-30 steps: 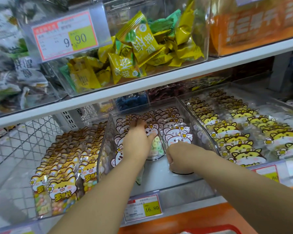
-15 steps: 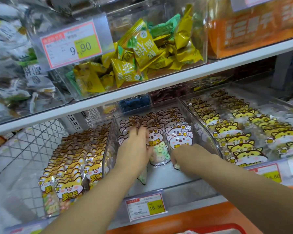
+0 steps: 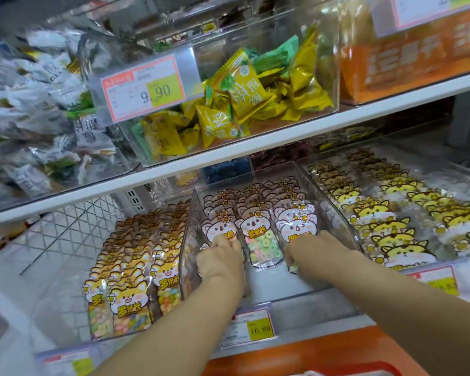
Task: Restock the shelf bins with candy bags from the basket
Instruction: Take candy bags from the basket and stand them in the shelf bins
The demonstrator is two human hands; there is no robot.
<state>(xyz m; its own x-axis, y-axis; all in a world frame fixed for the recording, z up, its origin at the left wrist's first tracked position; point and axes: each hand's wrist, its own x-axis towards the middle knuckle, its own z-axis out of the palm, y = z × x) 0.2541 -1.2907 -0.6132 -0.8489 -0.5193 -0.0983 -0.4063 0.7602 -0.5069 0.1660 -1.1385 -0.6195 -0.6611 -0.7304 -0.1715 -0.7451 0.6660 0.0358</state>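
So both hands are down in the middle clear bin (image 3: pixel 188 240) on the lower shelf (image 3: pixel 310 313), the one with the 16.80 price tag (image 3: pixel 248 328) clipped to the shelf's front edge. That bin holds the koala candy bags (image 3: pixel 258 210), lined up in three columns running from the front towards the back of the shelf.

The left hand (image 3: pixel 223 257) sits on the front bag of the left column (image 3: pixel 217 229). Its fingers are bent down over the lower half of the bag, and honestly I can't tell if it's pinching the bag or just resting on it. The right hand (image 3: pixel 311 249) is on the front bag of the right column (image 3: pixel 293 226), with its fingers curled round that bag, and a bit of the bag's bottom edge pokes out under the thumb side. The front bag of the middle column (image 3: pixel 261 241) lies between the two hands untouched, and you can see the green and pink candy rings inside.

Just left of that bin there's a bin of fox-face bags (image 3: pixel 130 299), packed in rows right up to the shelf's front edge. On the right, a bin of yellow cat-face bags (image 3: pixel 391 226), and at the far left a wire mesh divider (image 3: pixel 73 226).

On the upper shelf (image 3: pixel 255 149), a clear bin (image 3: pixel 334 50) holds loose yellow and green sachets (image 3: pixel 242 96), with a 9.90 tag (image 3: pixel 144 90) on its front. An orange box (image 3: pixel 418 63) is next to it on the right.

A red rim (image 3: pixel 364 371) peeks in at the very bottom, but I can't say what it belongs to.
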